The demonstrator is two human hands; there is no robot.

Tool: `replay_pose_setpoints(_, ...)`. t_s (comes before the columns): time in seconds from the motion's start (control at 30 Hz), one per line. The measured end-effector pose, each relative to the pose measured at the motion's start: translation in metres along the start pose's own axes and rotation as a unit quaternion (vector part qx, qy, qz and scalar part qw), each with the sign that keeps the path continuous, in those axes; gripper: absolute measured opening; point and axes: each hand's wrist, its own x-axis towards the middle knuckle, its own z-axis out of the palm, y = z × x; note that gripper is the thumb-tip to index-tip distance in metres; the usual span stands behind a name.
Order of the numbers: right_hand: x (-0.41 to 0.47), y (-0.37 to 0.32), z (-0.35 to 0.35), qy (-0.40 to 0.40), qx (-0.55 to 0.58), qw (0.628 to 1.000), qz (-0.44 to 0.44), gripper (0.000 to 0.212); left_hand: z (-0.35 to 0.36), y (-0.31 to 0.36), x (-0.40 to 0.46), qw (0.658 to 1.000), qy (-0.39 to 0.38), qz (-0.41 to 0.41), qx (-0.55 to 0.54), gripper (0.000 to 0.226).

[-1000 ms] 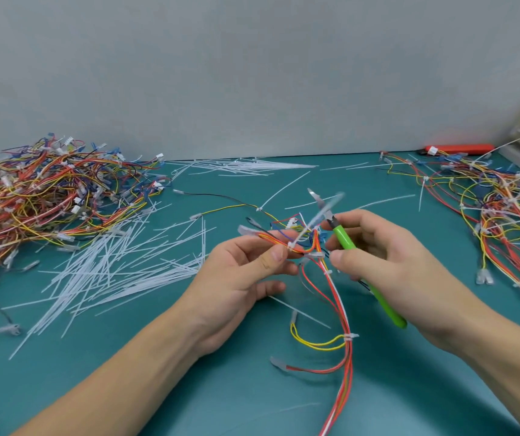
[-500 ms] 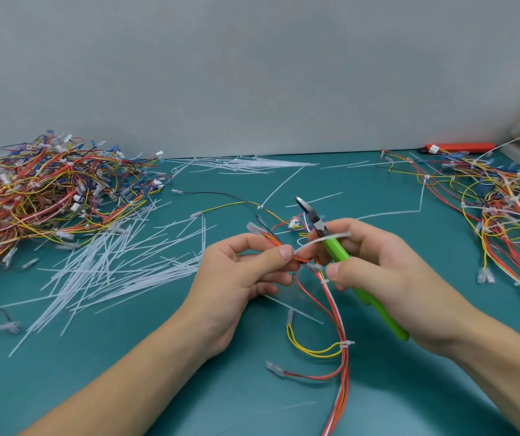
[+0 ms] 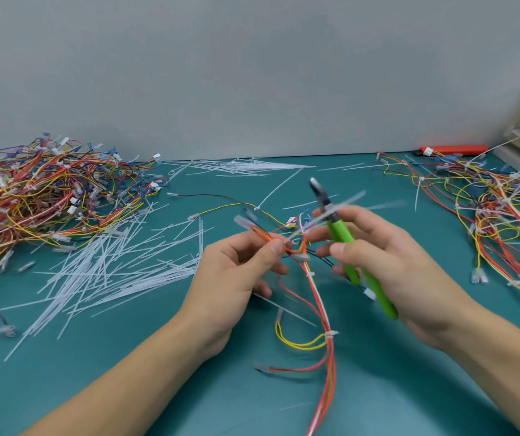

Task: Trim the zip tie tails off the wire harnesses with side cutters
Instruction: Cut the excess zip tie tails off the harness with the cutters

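While the left hand (image 3: 239,272) pinched the wire harness (image 3: 315,297) above the table (image 3: 158,372), the right hand (image 3: 387,262) gripped the side cutters (image 3: 340,234); the blurred zip tie tail (image 3: 331,214) risked a misplaced cut nicking wires.

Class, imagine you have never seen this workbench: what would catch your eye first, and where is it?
Probably the green-handled side cutters held up in the right hand at centre, beside the wire harness pinched by the left hand. Then the big tangle of coloured harnesses at far left, with loose white zip tie tails scattered before it.
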Motion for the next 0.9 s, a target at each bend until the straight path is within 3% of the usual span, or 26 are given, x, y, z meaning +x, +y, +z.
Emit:
replay_pose_setpoints(0.17, 0.001, 0.002, -0.009, 0.036, -0.103, 0.993, -0.055, 0.035, -0.006, 0.002, 0.006, 0.998, 0.025, -0.02, -0.062, 0.015)
replay_pose_setpoints(0.33, -0.002, 0.011, -0.007, 0.033, -0.317, 0.941, -0.111, 0.044, -0.006, -0.001, 0.008, 0.998, 0.026, -0.024, -0.059, 0.021)
replay_pose_setpoints(0.53, -0.002, 0.016, -0.003, 0.009, -0.345, 0.925, -0.16, 0.052, -0.006, -0.002, 0.007, 0.998, 0.008, -0.021, -0.055, 0.028)
replay_pose_setpoints(0.9, -0.001, 0.017, 0.001, 0.01, -0.37, 0.914, -0.167, 0.05, -0.003, -0.007, 0.004, 0.996, -0.049, 0.006, -0.073, 0.025)
